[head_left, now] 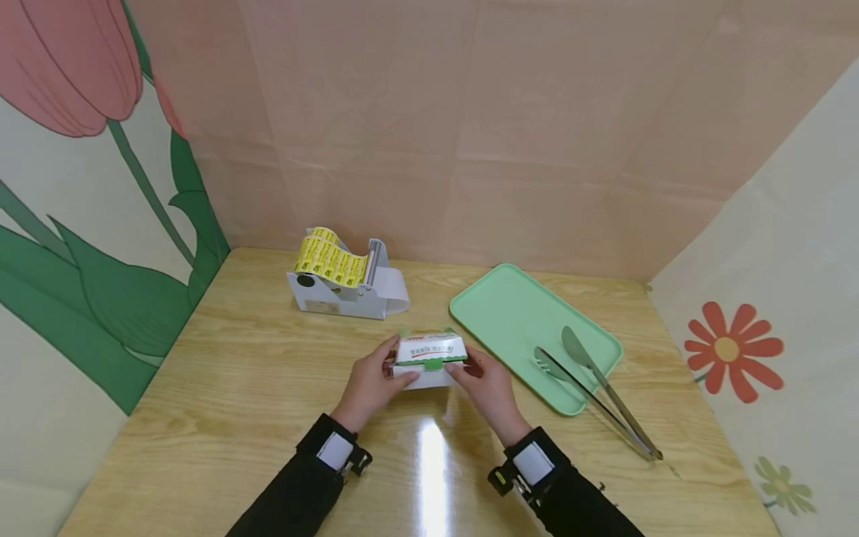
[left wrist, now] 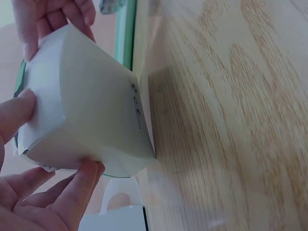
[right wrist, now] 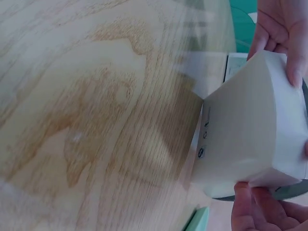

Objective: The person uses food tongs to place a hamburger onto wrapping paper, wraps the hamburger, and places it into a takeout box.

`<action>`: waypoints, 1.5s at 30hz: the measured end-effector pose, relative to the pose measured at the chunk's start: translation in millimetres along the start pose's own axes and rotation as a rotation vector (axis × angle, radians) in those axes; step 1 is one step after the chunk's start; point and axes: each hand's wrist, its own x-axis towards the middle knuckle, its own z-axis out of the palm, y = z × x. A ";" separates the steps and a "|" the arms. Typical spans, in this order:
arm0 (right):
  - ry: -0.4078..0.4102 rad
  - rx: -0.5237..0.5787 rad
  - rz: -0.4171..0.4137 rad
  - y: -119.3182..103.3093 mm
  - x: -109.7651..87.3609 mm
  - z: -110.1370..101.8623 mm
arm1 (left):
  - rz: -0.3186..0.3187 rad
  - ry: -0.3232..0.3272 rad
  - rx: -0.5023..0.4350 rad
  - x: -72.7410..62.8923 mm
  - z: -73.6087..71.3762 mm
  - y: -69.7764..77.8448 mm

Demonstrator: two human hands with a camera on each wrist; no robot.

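Observation:
Between both hands is a small white paper food box (head_left: 429, 349) with green trim, red and green print and a green front tab tucked over its front. My left hand (head_left: 371, 382) grips its left side, thumb on the front wall. On the opposite side my right hand (head_left: 490, 388) holds it the same way. Both wrist views show the box (left wrist: 101, 106) tilted, its plain underside turned toward the cameras and its far bottom edge at or just above the tabletop. Whether that edge touches the wood, I cannot tell.
A grey label dispenser (head_left: 342, 298) with a roll of yellow labels (head_left: 332, 257) stands at the back left. To the right lies a mint-green tray (head_left: 496, 313), with metal tongs (head_left: 614, 399) resting across its near right corner. A pink sheet (head_left: 456, 149) backs the wooden table (head_left: 255, 388).

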 end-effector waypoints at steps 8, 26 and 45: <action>-0.001 -0.156 -0.083 -3.2 -5.8 2.3 | -0.031 0.021 0.023 -1.7 4.4 4.4; 0.022 -0.125 -0.063 0.0 -5.8 3.6 | 0.023 0.169 -0.001 -3.0 11.7 1.1; 0.022 -0.093 0.002 -2.4 -8.2 4.6 | 0.102 0.286 0.127 -5.2 14.4 -4.2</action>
